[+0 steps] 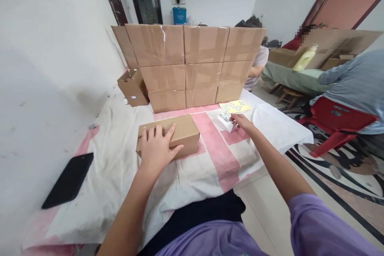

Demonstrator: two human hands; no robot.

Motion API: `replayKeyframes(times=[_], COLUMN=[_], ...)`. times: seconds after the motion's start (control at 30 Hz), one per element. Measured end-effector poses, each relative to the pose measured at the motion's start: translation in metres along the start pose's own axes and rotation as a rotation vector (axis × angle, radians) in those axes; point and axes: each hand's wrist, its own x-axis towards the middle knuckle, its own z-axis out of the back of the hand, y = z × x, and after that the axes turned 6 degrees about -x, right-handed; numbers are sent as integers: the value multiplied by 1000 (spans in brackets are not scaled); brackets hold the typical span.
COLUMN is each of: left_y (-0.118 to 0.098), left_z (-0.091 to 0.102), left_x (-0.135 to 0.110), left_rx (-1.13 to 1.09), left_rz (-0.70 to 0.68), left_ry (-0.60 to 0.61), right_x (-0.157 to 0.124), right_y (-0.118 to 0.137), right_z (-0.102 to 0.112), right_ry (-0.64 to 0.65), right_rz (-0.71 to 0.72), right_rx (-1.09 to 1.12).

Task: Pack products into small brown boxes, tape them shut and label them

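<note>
A purple shirt [207, 240] is closest. Stacked boxes [201, 74] block the table's [105, 204] far edge. The left hand [157, 144], spread out, is on a brown box [187, 132]; the right hand [242, 123] touches a white packet [226, 126], grip unclear.

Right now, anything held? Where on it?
Can't tell: right hand is at the right edge of the white item; left hand rests on the nearest cardboard box.
</note>
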Motion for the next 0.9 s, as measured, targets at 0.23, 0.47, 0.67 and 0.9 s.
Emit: replayKeyframes(times=[0.23, 0.47, 0.67, 0.9], left_y=[0, 0, -1, 2], left_z=[0, 1, 1, -1], left_x=[-2, -4, -4, -5], left_rx=[-7, -23, -34, -45], left_rz=[9, 21, 20, 14], left_ry=[-28, -27, -26, -42], right_x=[19, 20, 2, -23], right_y=[31, 42, 21, -12], right_z=[8, 11, 13, 1], right_ry=[214, 245, 199, 120], right_rz=[-245, -355, -322, -163], right_rx=[-65, 51, 300, 533])
